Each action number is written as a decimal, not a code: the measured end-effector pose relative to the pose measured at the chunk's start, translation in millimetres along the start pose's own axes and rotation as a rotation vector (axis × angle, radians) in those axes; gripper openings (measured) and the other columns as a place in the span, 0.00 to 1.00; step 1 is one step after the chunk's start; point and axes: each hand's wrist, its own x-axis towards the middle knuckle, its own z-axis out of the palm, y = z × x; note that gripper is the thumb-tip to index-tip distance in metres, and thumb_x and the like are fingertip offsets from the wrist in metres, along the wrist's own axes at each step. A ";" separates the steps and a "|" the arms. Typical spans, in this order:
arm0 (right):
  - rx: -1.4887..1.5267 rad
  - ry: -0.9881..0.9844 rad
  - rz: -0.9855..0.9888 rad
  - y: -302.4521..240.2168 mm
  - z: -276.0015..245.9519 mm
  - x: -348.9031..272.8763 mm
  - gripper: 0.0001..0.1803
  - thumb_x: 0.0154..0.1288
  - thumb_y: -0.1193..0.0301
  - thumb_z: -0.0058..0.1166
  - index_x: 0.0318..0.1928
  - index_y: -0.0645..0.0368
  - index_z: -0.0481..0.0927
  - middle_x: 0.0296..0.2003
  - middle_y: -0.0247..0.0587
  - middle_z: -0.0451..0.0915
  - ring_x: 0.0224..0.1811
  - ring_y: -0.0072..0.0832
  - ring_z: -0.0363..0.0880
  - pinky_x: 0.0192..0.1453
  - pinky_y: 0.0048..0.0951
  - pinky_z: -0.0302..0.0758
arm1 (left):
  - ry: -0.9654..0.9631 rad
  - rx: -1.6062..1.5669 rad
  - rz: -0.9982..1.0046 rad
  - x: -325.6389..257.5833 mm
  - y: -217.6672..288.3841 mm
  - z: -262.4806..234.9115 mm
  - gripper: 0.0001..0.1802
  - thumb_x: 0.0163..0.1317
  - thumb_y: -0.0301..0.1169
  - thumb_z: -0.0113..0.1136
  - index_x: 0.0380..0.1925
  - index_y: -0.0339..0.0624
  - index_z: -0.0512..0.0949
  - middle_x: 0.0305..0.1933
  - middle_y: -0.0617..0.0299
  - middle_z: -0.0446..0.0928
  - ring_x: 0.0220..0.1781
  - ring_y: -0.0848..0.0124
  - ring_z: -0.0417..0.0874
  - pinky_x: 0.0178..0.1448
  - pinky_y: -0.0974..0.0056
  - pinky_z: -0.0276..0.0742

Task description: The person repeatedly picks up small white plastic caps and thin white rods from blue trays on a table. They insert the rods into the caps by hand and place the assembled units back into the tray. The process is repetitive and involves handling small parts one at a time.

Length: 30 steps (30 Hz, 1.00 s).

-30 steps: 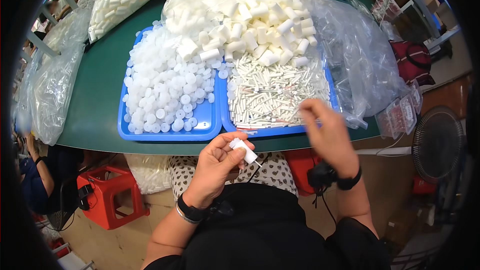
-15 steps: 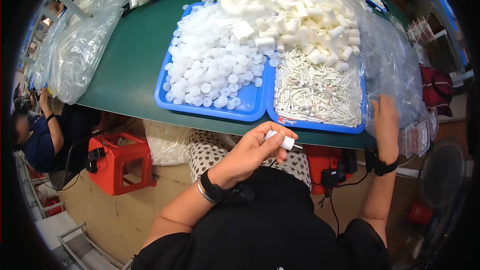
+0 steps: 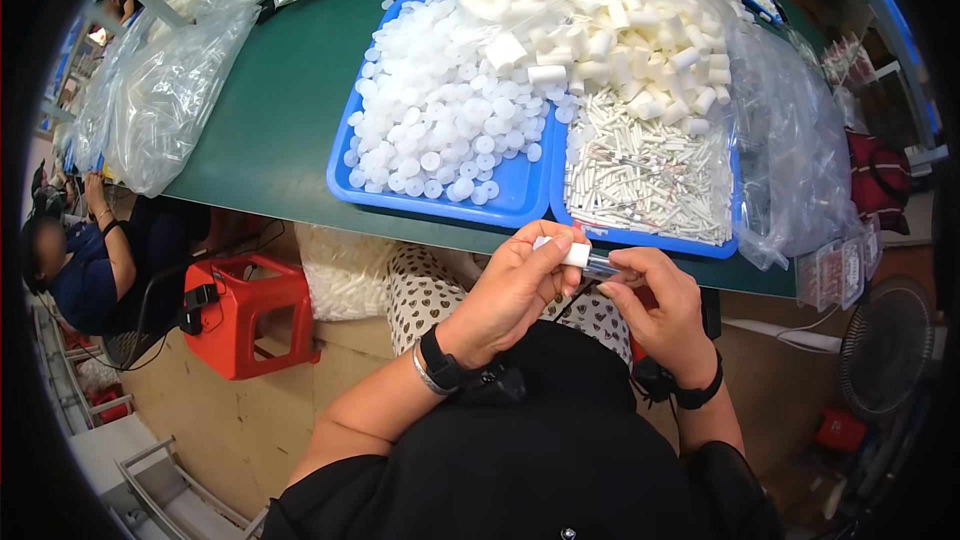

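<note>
Just beyond the table's near edge, my left hand (image 3: 508,290) is closed around a short white cylinder (image 3: 577,255) between thumb and fingers. My right hand (image 3: 664,312) pinches a small see-through tube-like piece (image 3: 602,267), which meets the right end of the white cylinder; whether it slides over or only touches it I cannot tell. Beyond my hands, a blue tray (image 3: 522,202) holds many translucent white discs (image 3: 430,120). Beside it, a second blue tray (image 3: 700,244) contains thin white sticks (image 3: 650,175) with cream foam-like cylinders (image 3: 640,60) heaped behind them.
Clear plastic bags (image 3: 790,160) lie along the right side of the green table (image 3: 270,110); another plastic bag (image 3: 170,100) hangs at its left edge. Below stands a red stool (image 3: 250,315). A fan (image 3: 885,350) is at right. Another person (image 3: 90,265) sits at far left.
My right hand has come from beside the right tray to my left hand, bringing the see-through piece against the white cylinder. The left hand keeps its hold. The view has shifted slightly.
</note>
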 end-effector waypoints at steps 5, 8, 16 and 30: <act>0.151 0.081 0.129 9.3 22.2 -12.2 0.14 0.66 0.79 0.60 0.50 0.69 0.74 0.38 0.48 0.83 0.33 0.28 0.86 0.37 0.26 0.82 | 0.058 0.096 0.109 -2.8 -16.5 1.2 0.13 0.76 0.38 0.51 0.49 0.40 0.73 0.32 0.65 0.76 0.33 0.80 0.74 0.39 0.74 0.71; 0.611 0.128 0.405 10.8 31.9 -13.9 0.13 0.69 0.77 0.57 0.51 0.70 0.74 0.38 0.47 0.83 0.36 0.27 0.86 0.40 0.26 0.83 | 0.082 0.280 0.215 -6.2 -24.3 1.1 0.12 0.76 0.36 0.51 0.51 0.42 0.72 0.36 0.67 0.76 0.34 0.82 0.74 0.40 0.76 0.70; 0.205 -0.113 0.059 14.3 26.6 -11.3 0.11 0.65 0.80 0.56 0.48 0.65 0.75 0.36 0.46 0.82 0.30 0.32 0.85 0.36 0.30 0.79 | -0.189 0.571 0.274 -7.8 -31.8 -6.9 0.26 0.68 0.26 0.57 0.66 0.41 0.67 0.69 0.59 0.66 0.69 0.68 0.67 0.73 0.61 0.61; -0.161 0.065 -0.210 25.2 44.1 4.2 0.12 0.64 0.73 0.61 0.45 0.62 0.75 0.35 0.47 0.79 0.32 0.46 0.81 0.33 0.40 0.77 | -0.180 -0.039 -0.047 3.6 -28.5 -15.9 0.32 0.78 0.43 0.32 0.74 0.36 0.53 0.77 0.53 0.56 0.76 0.64 0.61 0.78 0.58 0.55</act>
